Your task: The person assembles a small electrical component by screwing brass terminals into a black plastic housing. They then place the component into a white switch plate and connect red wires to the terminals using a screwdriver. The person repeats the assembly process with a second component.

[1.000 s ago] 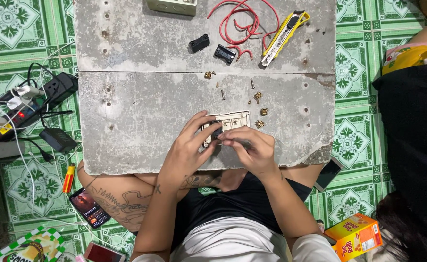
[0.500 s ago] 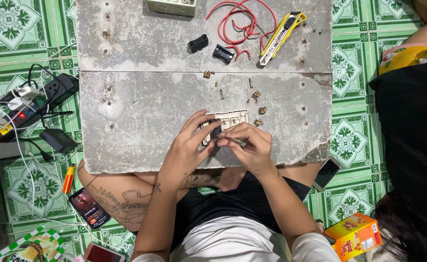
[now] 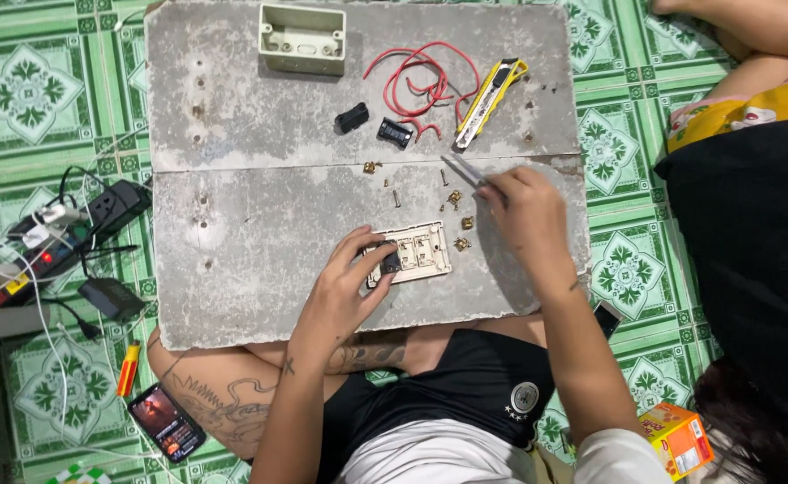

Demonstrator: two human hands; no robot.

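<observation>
a cream switch plate [image 3: 416,253] is being steadied on a grey slab [image 3: 259,224] by the left hand [image 3: 351,287], whose fingers are being curled around the plate's left end, with a small black switch insert [image 3: 391,262] being pinched against it. the plate is lying flat near the slab's front edge, just above the seated person's lap. a thin metal tool [image 3: 464,170] is being gripped by the right hand [image 3: 526,215], fingers closed on it, with the tip being pointed up and left over a scatter of small brass screws [image 3: 455,199]. farther back on the slab, a cream wall box [image 3: 302,38], two black switch parts [image 3: 373,125], a coil of red wire [image 3: 416,82] and a yellow utility knife [image 3: 488,90] are being left lying. on the green patterned floor tiles [image 3: 26,94], a power strip [image 3: 71,235] with plugged cables and a lit phone [image 3: 167,421] are being kept to the left, an orange box [image 3: 678,439] to the right.
</observation>
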